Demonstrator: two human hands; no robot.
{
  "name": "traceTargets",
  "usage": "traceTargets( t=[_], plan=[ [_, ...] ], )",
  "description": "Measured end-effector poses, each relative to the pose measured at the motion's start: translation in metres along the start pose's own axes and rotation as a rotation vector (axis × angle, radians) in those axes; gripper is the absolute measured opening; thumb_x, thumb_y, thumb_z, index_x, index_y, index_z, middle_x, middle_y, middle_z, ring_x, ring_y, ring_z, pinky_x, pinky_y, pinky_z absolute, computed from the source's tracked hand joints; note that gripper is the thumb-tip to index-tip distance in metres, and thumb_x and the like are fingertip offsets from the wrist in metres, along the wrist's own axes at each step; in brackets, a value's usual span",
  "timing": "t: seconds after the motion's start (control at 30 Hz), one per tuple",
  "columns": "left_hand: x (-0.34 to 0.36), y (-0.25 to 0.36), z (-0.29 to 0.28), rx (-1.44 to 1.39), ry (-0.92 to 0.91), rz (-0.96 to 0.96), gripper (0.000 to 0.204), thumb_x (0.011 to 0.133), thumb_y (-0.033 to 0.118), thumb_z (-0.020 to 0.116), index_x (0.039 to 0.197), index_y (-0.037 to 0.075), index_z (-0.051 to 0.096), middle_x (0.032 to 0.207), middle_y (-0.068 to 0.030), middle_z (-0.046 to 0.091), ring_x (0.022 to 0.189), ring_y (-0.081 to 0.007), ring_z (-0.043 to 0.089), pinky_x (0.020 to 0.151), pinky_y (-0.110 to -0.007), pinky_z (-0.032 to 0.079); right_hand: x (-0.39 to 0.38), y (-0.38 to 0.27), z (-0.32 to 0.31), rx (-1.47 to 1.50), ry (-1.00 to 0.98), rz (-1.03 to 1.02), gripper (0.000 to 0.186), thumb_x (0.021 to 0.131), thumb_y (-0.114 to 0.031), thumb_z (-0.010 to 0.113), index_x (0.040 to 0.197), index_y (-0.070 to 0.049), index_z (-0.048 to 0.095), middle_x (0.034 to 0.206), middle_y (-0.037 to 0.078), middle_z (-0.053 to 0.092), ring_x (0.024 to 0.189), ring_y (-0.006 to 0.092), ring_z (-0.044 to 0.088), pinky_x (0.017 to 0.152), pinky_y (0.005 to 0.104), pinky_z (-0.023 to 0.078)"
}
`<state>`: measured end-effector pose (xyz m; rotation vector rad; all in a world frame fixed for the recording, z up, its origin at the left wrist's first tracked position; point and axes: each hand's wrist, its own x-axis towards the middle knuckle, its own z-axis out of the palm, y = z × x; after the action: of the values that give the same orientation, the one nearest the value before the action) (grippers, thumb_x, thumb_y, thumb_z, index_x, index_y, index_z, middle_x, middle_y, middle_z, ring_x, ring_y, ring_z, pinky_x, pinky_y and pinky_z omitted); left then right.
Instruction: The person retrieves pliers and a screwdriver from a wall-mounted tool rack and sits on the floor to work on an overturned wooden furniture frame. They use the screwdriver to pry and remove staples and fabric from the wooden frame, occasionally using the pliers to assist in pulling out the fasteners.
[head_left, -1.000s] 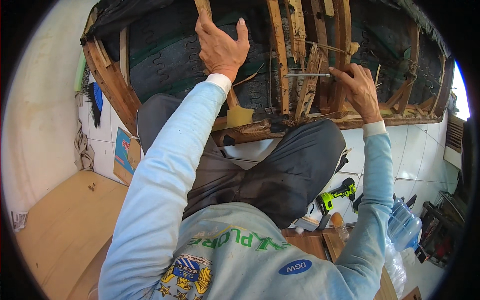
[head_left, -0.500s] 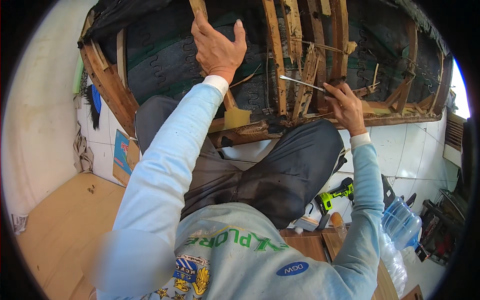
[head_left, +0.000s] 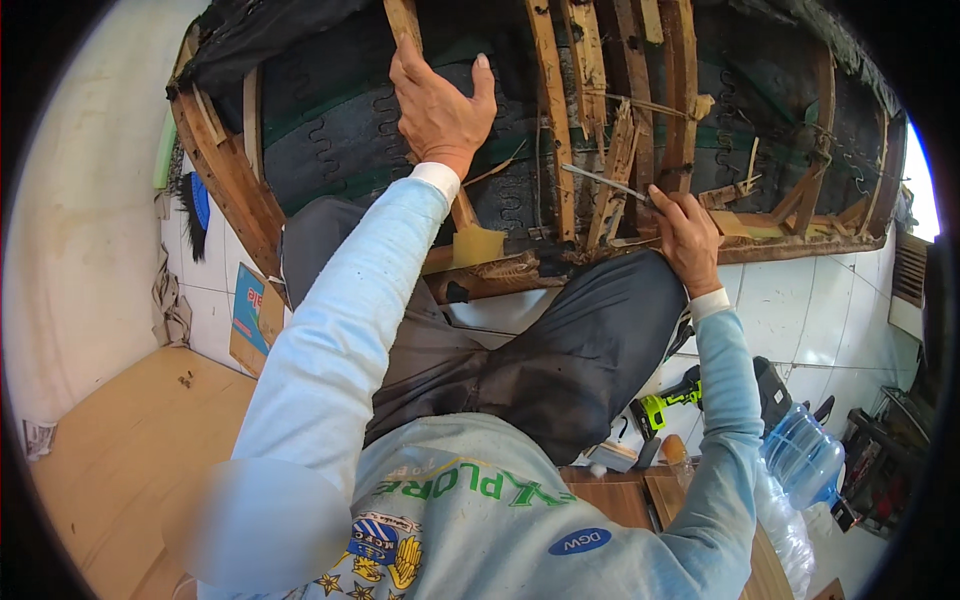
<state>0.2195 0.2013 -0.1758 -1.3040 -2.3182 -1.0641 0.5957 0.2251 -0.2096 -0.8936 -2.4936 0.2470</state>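
Since a second ago, the right hand (head_left: 688, 238) has come down toward the right knee, and the thin metal tool (head_left: 603, 181) in it, nearly level then, now slants with its tip up to the left. The fingers are closed round the tool's handle end; its shaft crosses in front of a splintered slat (head_left: 623, 140) of the wooden frame (head_left: 500, 277). The left hand (head_left: 440, 112) remains at another slat (head_left: 403, 22), thumb spread wide, fingers against the wood; whether they grip it, I cannot tell. Large green capitals run across the grey-blue sweatshirt (head_left: 470, 550), above a blue oval badge (head_left: 579, 541) with pale letters and a blue-and-gold crest (head_left: 375, 540). A blue carton (head_left: 248, 305) on the left bears pale lettering.
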Motion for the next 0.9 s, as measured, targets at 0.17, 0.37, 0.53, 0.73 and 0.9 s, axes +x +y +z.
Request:
traceTargets(
  t=[0.17, 0.37, 0.53, 0.73, 0.9],
  plan=[
    [0.0, 0.0, -0.005, -0.025, -0.053, -0.047, 0.095, 0.097, 0.053, 0.069, 0.162, 0.001, 0.023, 0.151, -0.0322, 0.043, 0.129, -0.0531, 0.059, 0.103, -0.058, 0.054, -0.003, 0.0, 0.002, 0.107, -0.084, 0.099, 0.046, 0.09, -0.004, 0.077, 0.135, -0.015, 0.073, 0.103, 0.008, 0.067, 0.088, 0.0281, 0.07, 0.075, 0.0401, 0.056],
    [0.0, 0.001, -0.004, -0.031, -0.038, -0.032, 0.096, 0.097, 0.053, 0.069, 0.162, 0.001, 0.023, 0.151, -0.0322, 0.043, 0.13, -0.0529, 0.059, 0.103, -0.058, 0.055, -0.003, -0.002, 0.003, 0.048, -0.037, 0.062, 0.045, 0.091, -0.007, 0.079, 0.135, -0.016, 0.074, 0.102, 0.007, 0.067, 0.087, 0.0269, 0.07, 0.074, 0.0392, 0.057],
    [-0.001, -0.003, -0.001, 0.029, -0.019, 0.002, 0.096, 0.096, 0.052, 0.07, 0.162, 0.001, 0.022, 0.152, -0.0309, 0.041, 0.131, -0.0511, 0.058, 0.097, -0.056, 0.059, 0.007, 0.012, 0.0, -0.076, -0.015, -0.094, 0.051, 0.089, -0.005, 0.076, 0.139, -0.017, 0.071, 0.102, 0.006, 0.067, 0.084, 0.0268, 0.068, 0.073, 0.0402, 0.056],
    [-0.002, 0.0, 0.002, 0.064, -0.012, -0.003, 0.097, 0.095, 0.054, 0.069, 0.162, 0.002, 0.022, 0.15, -0.031, 0.042, 0.127, -0.0501, 0.059, 0.094, -0.056, 0.06, 0.021, 0.033, -0.007, -0.276, -0.035, -0.316, 0.06, 0.09, -0.004, 0.072, 0.148, -0.016, 0.065, 0.104, 0.006, 0.065, 0.082, 0.0265, 0.065, 0.072, 0.0406, 0.055],
    [-0.002, 0.001, 0.001, 0.069, -0.022, -0.017, 0.099, 0.095, 0.056, 0.069, 0.162, 0.001, 0.022, 0.148, -0.0315, 0.043, 0.127, -0.0505, 0.059, 0.093, -0.056, 0.06, 0.02, 0.031, -0.002, -0.091, -0.173, -0.161, 0.05, 0.089, -0.008, 0.076, 0.138, -0.012, 0.068, 0.108, 0.007, 0.066, 0.084, 0.0302, 0.068, 0.071, 0.045, 0.056]
  ],
)
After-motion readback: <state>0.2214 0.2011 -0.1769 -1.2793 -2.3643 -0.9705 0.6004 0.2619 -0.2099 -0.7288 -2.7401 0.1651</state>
